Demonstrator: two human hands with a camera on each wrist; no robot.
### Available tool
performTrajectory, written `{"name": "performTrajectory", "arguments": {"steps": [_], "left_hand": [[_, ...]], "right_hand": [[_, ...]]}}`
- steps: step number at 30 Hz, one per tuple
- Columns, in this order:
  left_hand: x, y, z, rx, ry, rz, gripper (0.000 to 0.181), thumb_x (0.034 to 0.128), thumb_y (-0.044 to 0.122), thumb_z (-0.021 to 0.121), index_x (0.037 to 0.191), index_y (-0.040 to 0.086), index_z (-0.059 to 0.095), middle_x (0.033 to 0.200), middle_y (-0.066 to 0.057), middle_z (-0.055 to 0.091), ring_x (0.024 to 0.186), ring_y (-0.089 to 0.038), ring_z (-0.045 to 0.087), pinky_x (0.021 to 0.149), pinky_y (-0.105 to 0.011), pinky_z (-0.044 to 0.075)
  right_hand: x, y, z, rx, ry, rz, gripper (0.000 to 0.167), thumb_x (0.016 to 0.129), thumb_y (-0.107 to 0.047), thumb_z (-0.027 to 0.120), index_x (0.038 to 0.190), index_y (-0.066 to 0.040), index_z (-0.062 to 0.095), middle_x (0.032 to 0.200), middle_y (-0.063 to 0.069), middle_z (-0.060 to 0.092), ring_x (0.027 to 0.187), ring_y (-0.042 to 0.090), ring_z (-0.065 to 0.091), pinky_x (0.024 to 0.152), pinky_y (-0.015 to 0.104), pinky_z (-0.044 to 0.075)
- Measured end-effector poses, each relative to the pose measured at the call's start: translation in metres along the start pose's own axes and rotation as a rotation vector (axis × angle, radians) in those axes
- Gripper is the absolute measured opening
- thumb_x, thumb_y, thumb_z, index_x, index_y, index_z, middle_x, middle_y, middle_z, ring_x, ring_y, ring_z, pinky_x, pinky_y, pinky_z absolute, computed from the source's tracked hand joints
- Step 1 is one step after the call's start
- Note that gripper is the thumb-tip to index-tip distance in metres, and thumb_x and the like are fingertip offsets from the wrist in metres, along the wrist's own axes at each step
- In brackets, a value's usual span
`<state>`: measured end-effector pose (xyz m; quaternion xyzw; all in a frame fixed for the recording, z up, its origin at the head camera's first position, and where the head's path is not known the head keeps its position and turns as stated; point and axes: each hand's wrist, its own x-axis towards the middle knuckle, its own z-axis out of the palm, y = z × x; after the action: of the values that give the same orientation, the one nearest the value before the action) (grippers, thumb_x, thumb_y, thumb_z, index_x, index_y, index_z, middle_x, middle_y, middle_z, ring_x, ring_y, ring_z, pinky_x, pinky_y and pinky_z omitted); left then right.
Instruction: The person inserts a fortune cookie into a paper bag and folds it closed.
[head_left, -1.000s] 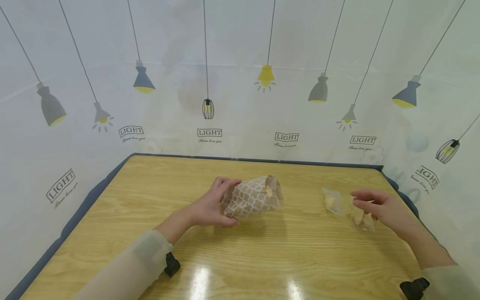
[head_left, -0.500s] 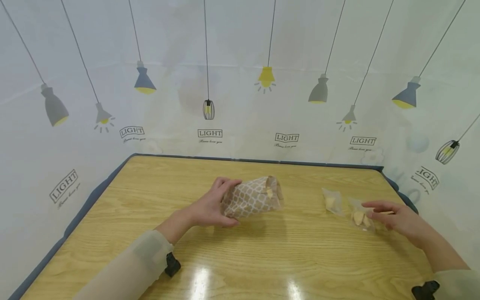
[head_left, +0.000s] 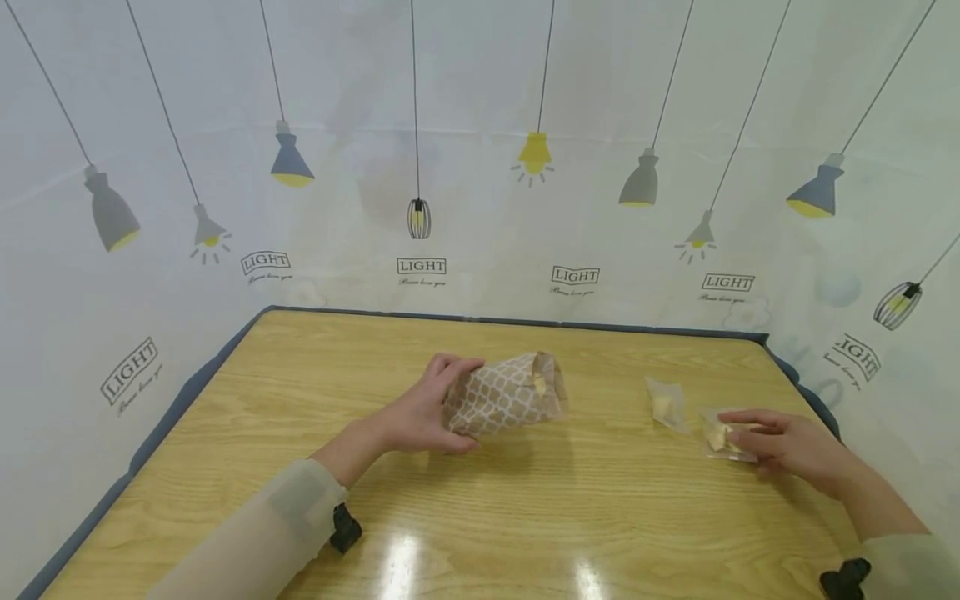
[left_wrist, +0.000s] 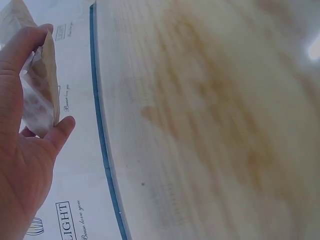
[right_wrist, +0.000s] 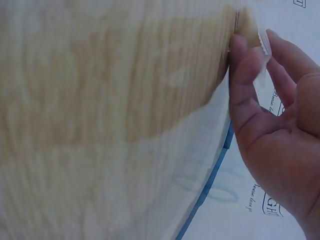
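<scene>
- Patterned paper bag: held on its side near the middle of the scene, brown with a white lattice print; its open mouth faces right, and something pale yellow shows there. Whether its underside meets the tabletop cannot be told.
- The tabletop has a light wood grain and two patches of glare at the near side. Dark blue edging runs along its left, far and right sides.
- Beyond stands a pale wall covering printed with hanging lamps in blue, grey and yellow, and boxed "LIGHT" labels.
- The person's left hand has its grip spread wide around the bag's left end, thumb on the near side, fingers on the far side, holding it.
- The right hand has its grip nearly closed, thumb and fingers pinching the right packet, clear with pale pieces inside, at the right of the tabletop.
- The left packet, also clear with pale contents, lies between the bag and the right packet, just beside the latter.
</scene>
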<state>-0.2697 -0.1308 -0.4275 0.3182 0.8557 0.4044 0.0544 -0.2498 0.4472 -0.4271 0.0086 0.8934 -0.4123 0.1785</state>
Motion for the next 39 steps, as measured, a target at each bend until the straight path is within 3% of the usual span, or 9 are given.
{"name": "performTrajectory", "arguments": {"steps": [2, 4, 9, 17, 21, 27, 33, 39], "left_hand": [[0.0, 0.0, 0.0, -0.002, -0.001, 0.002, 0.115, 0.0762, 0.018, 0.098, 0.171, 0.022, 0.033, 0.157, -0.015, 0.033, 0.145, -0.034, 0.042, 0.125, -0.062, 0.042], [0.0, -0.001, 0.001, -0.003, -0.001, 0.005, 0.115, 0.0758, 0.018, 0.098, 0.171, 0.022, 0.033, 0.157, -0.015, 0.034, 0.145, -0.034, 0.042, 0.125, -0.062, 0.043], [0.001, -0.002, 0.002, -0.002, -0.005, 0.008, 0.115, 0.0761, 0.018, 0.098, 0.171, 0.022, 0.033, 0.157, -0.014, 0.034, 0.145, -0.032, 0.042, 0.125, -0.061, 0.043], [0.0, 0.0, 0.001, -0.011, -0.005, -0.003, 0.116, 0.0758, 0.019, 0.099, 0.171, 0.023, 0.033, 0.157, -0.014, 0.033, 0.146, -0.034, 0.042, 0.125, -0.063, 0.042], [0.0, 0.001, 0.0, -0.009, -0.007, -0.007, 0.116, 0.0762, 0.019, 0.099, 0.171, 0.023, 0.033, 0.158, -0.014, 0.033, 0.147, -0.034, 0.042, 0.126, -0.062, 0.042], [0.001, 0.0, 0.0, -0.014, -0.009, -0.012, 0.115, 0.0764, 0.019, 0.099, 0.171, 0.024, 0.033, 0.158, -0.014, 0.032, 0.147, -0.033, 0.041, 0.125, -0.062, 0.042], [0.001, 0.0, 0.0, -0.011, -0.009, -0.003, 0.115, 0.077, 0.018, 0.098, 0.171, 0.023, 0.033, 0.158, -0.014, 0.032, 0.147, -0.033, 0.041, 0.125, -0.062, 0.042], [0.001, -0.001, 0.001, 0.006, 0.005, 0.021, 0.114, 0.0767, 0.019, 0.099, 0.17, 0.019, 0.034, 0.154, -0.015, 0.034, 0.143, -0.033, 0.043, 0.123, -0.061, 0.044]], "right_hand": [[0.0, 0.002, 0.001, 0.022, -0.004, -0.007, 0.064, 0.111, -0.037, 0.066, 0.162, -0.001, 0.05, 0.137, 0.019, 0.071, 0.088, 0.015, 0.066, 0.075, 0.037, 0.064], [0.0, 0.004, 0.001, 0.037, 0.003, -0.009, 0.064, 0.111, -0.035, 0.067, 0.161, 0.0, 0.05, 0.125, 0.007, 0.075, 0.084, 0.016, 0.065, 0.073, 0.036, 0.063], [-0.007, 0.005, 0.002, 0.037, 0.047, -0.049, 0.061, 0.112, -0.034, 0.064, 0.159, 0.002, 0.052, 0.112, -0.013, 0.072, 0.088, 0.009, 0.066, 0.076, 0.032, 0.061], [-0.016, -0.02, 0.009, -0.042, 0.155, -0.171, 0.058, 0.112, -0.044, 0.062, 0.16, -0.012, 0.055, 0.098, -0.004, 0.063, 0.086, 0.018, 0.059, 0.068, 0.036, 0.047], [-0.019, -0.043, 0.02, -0.015, 0.165, -0.233, 0.055, 0.112, -0.041, 0.063, 0.16, -0.016, 0.056, 0.105, -0.01, 0.067, 0.089, 0.017, 0.062, 0.069, 0.037, 0.049], [-0.022, -0.079, 0.042, 0.062, 0.157, -0.334, 0.049, 0.112, -0.031, 0.066, 0.157, -0.015, 0.06, 0.127, -0.024, 0.068, 0.093, 0.013, 0.066, 0.074, 0.032, 0.056], [-0.024, -0.113, 0.062, 0.126, 0.121, -0.39, 0.048, 0.113, -0.031, 0.063, 0.159, -0.017, 0.058, 0.117, -0.013, 0.069, 0.091, 0.014, 0.067, 0.079, 0.029, 0.058], [-0.024, -0.141, 0.077, 0.151, 0.077, -0.464, 0.049, 0.112, -0.025, 0.065, 0.16, -0.017, 0.056, 0.128, -0.007, 0.069, 0.095, 0.017, 0.07, 0.08, 0.031, 0.063]]}}
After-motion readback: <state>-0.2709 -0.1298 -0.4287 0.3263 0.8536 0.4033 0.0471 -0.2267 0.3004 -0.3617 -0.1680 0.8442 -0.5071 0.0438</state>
